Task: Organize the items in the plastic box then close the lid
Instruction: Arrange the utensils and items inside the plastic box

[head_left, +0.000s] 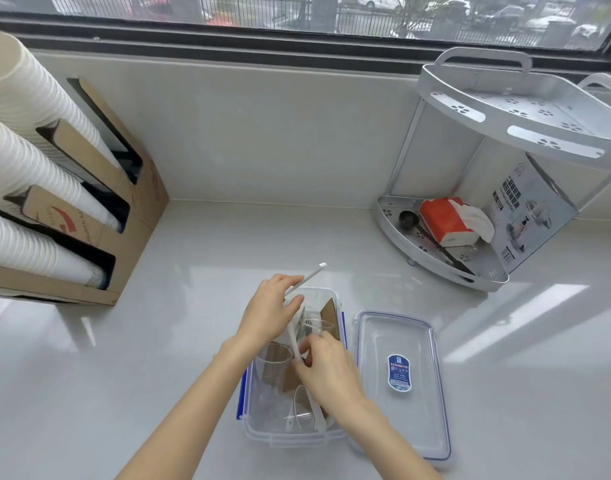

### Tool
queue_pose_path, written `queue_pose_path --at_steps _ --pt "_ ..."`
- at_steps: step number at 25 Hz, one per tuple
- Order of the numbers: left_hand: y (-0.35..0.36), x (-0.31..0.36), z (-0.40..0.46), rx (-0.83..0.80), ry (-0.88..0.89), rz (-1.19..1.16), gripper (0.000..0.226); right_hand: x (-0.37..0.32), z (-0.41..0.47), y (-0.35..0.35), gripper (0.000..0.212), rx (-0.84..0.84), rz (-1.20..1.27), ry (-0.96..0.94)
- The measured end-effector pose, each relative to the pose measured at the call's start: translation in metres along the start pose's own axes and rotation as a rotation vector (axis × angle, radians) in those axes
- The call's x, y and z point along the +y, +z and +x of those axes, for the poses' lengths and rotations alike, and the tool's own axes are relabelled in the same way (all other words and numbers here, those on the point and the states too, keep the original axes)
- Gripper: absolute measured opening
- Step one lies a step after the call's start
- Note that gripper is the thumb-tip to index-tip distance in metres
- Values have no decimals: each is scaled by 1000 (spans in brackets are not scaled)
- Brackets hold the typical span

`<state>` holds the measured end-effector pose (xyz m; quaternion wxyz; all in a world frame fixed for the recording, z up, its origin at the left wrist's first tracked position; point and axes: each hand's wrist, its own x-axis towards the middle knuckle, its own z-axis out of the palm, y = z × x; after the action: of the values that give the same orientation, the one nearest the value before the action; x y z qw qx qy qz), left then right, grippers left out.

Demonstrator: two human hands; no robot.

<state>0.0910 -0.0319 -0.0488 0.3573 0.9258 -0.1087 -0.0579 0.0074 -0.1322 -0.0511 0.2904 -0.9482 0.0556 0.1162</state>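
- The left hand (pixel 269 308) hovers over the far-left part of the plastic box (pixel 259 422), thumb and fingers pinched narrowly on a wrapped straw (pixel 306 277).
- That straw's long axis runs diagonally: its free end points up and away to the right, past the far rim of the box, while its held end sits inside the pinch. As I judge it, it has to be turned roughly along the box's length before it will lie inside.
- The box stands open on the counter (pixel 158 375) with its long axis running away from the person. Inside are clear cups (pixel 274 358), brown card pieces (pixel 331 315) and a second white straw (pixel 293 339) that lies nearly along the box's length.
- The right hand (pixel 326 368) is down inside the middle of the box, fingers closed around the near part of the second straw and close against the cups; exactly what else it touches I cannot tell.
- Both hands are over the box; the right is nearer the loose items, the left nearer the far end.
- The lid (pixel 401 410) lies flat on the counter just beside the box on its right, parallel to it, nearest the right hand and not yet on.
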Motion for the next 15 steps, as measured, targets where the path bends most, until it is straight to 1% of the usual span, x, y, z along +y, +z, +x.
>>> queue_pose_path --at_steps 5,9,12,13,15 --pt "-8 1 0 85 7 -43 16 3 2 -6 22 40 110 -7" --pt "-25 9 -9 205 58 -137 18 3 -1 -29 12 84 258 -32" --pt "-44 22 -15 294 77 -270 16 -1 -3 -52 9 192 383 -102" --pt "-49 26 -17 298 82 -313 16 -3 -3 -60 9 243 414 -136" --pt "-55 34 -23 250 83 -399 16 -9 -2 -73 10 323 464 -198"
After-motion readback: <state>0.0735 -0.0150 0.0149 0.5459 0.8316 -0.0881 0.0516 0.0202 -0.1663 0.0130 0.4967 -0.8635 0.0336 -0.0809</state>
